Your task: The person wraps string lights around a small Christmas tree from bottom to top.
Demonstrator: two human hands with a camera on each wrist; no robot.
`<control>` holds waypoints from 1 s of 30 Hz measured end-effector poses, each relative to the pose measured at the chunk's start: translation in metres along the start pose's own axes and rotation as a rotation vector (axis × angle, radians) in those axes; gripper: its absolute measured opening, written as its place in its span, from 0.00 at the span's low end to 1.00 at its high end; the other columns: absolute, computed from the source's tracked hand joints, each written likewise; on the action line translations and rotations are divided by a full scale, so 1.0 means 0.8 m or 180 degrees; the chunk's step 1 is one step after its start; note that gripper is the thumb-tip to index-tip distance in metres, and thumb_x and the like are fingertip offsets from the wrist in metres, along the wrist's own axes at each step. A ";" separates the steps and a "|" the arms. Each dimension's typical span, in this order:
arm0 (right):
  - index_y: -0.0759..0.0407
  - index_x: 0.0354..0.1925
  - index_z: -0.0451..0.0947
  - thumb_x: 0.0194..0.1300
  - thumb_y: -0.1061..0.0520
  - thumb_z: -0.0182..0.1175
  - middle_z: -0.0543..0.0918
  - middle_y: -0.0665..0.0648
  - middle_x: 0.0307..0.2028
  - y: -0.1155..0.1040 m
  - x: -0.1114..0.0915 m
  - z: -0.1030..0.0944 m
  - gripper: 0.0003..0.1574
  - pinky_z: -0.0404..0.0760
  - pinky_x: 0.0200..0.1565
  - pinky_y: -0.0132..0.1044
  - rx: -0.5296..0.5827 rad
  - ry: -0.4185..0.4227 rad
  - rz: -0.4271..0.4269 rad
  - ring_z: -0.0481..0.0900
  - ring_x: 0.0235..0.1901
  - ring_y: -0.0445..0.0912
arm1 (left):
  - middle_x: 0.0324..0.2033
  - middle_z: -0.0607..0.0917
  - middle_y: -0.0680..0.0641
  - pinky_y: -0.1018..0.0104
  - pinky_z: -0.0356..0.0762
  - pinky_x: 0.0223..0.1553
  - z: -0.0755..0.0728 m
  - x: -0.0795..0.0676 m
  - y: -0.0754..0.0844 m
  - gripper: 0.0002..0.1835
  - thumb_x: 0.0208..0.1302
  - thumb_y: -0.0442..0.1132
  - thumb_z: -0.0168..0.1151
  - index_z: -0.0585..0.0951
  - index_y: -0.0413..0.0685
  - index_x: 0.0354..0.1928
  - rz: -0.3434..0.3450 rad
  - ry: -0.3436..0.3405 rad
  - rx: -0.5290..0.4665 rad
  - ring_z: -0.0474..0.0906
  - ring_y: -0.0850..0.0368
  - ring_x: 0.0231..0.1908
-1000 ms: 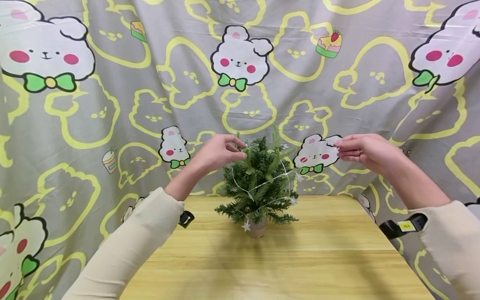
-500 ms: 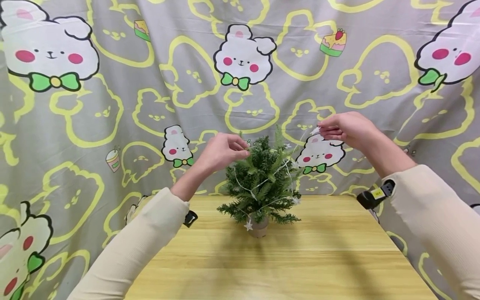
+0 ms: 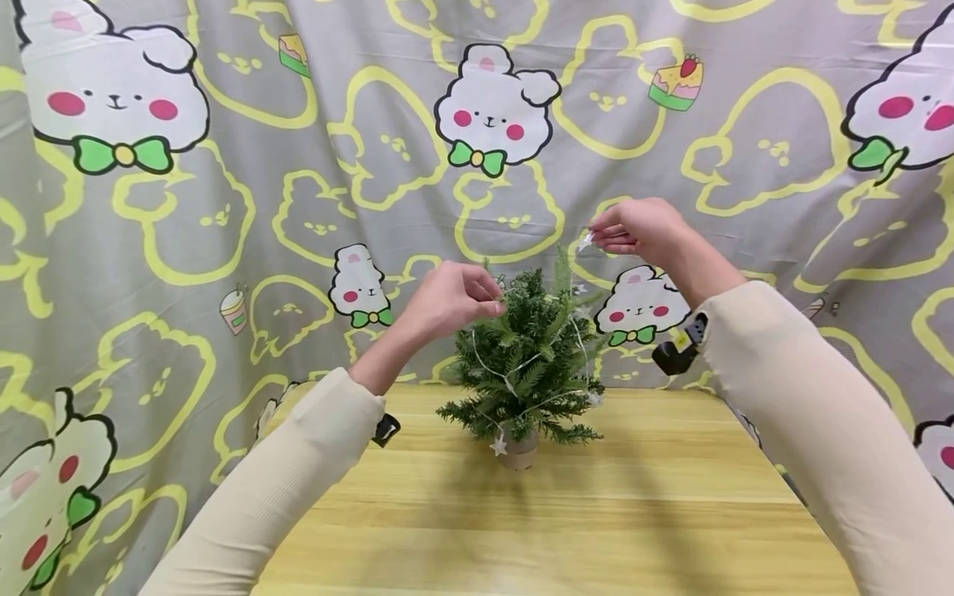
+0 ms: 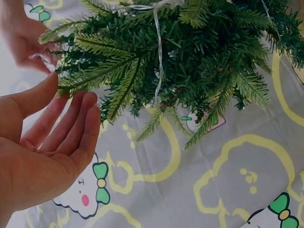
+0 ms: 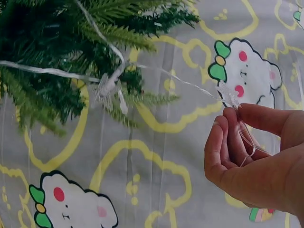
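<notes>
A small artificial Christmas tree (image 3: 529, 356) stands upright in a pot (image 3: 519, 455) on the table, a clear-wired string of star lights (image 3: 483, 354) wound around it. At its upper left, my left hand (image 3: 456, 294) pinches a branch tip (image 4: 71, 87) between thumb and fingers. My right hand (image 3: 647, 233) is raised above the tree's right side and pinches a star light (image 5: 229, 95) by thumb and fingertips. Loose wire (image 5: 246, 142) loops through that palm, and a taut strand runs to another star (image 5: 107, 90) against the branches.
The wooden table (image 3: 417, 513) has the tree near its back edge. A patterned curtain (image 3: 402, 190) hangs close behind. One star (image 3: 498, 445) dangles in front of the pot, another (image 3: 595, 398) at the lower right branches.
My right hand has risen and moved left toward the treetop, carrying the star light and drawing its wire along. My left hand stays at the same branch. The view has shifted slightly.
</notes>
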State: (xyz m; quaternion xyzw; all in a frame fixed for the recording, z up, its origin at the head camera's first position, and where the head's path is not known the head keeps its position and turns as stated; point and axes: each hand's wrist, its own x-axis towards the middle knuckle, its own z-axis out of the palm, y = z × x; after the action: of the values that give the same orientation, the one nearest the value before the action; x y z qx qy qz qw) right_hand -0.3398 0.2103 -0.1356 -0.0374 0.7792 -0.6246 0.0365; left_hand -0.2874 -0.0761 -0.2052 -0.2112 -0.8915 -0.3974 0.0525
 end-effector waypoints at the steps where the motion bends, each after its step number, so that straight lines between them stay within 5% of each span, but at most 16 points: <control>1: 0.57 0.34 0.82 0.71 0.64 0.59 0.86 0.50 0.29 -0.002 0.003 0.007 0.08 0.85 0.42 0.29 0.0002 0.0026 0.0006 0.85 0.30 0.40 | 0.38 0.91 0.49 0.56 0.84 0.45 0.000 0.001 -0.001 0.07 0.61 0.40 0.74 0.87 0.53 0.40 -0.0005 -0.0004 -0.0004 0.88 0.46 0.43; 7: 0.60 0.35 0.82 0.69 0.65 0.59 0.86 0.51 0.26 -0.005 0.018 0.048 0.06 0.85 0.37 0.27 -0.0064 0.0095 0.0036 0.84 0.26 0.40 | 0.38 0.90 0.50 0.55 0.83 0.46 -0.001 0.003 -0.006 0.07 0.60 0.41 0.74 0.87 0.54 0.40 -0.0065 0.0026 0.0012 0.87 0.50 0.41; 15: 0.57 0.31 0.85 0.67 0.65 0.63 0.87 0.51 0.26 -0.003 0.019 0.089 0.08 0.85 0.36 0.28 -0.0094 -0.0153 -0.0050 0.84 0.26 0.40 | 0.36 0.91 0.50 0.56 0.84 0.44 0.001 0.008 -0.006 0.06 0.60 0.40 0.75 0.88 0.53 0.39 -0.0020 0.0069 -0.0080 0.89 0.48 0.39; 22: 0.60 0.36 0.87 0.66 0.64 0.65 0.86 0.51 0.26 -0.008 0.006 0.104 0.04 0.84 0.35 0.29 -0.0296 -0.0374 -0.0226 0.83 0.25 0.40 | 0.36 0.92 0.50 0.57 0.84 0.43 0.001 0.010 -0.007 0.07 0.59 0.40 0.75 0.88 0.53 0.39 -0.0020 0.0088 -0.0137 0.90 0.50 0.38; 30: 0.69 0.47 0.85 0.65 0.64 0.63 0.87 0.53 0.30 -0.009 -0.003 0.109 0.14 0.84 0.35 0.28 -0.0892 -0.0386 -0.0413 0.82 0.26 0.39 | 0.37 0.92 0.51 0.54 0.83 0.46 0.000 0.013 -0.014 0.07 0.61 0.42 0.74 0.88 0.56 0.40 -0.0046 0.0096 -0.0077 0.89 0.49 0.40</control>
State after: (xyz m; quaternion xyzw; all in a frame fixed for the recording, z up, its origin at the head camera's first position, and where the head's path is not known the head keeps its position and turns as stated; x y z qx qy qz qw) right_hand -0.3283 0.1248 -0.1476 -0.1300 0.8510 -0.5074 0.0376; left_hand -0.3014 -0.0791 -0.2100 -0.1994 -0.8872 -0.4116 0.0604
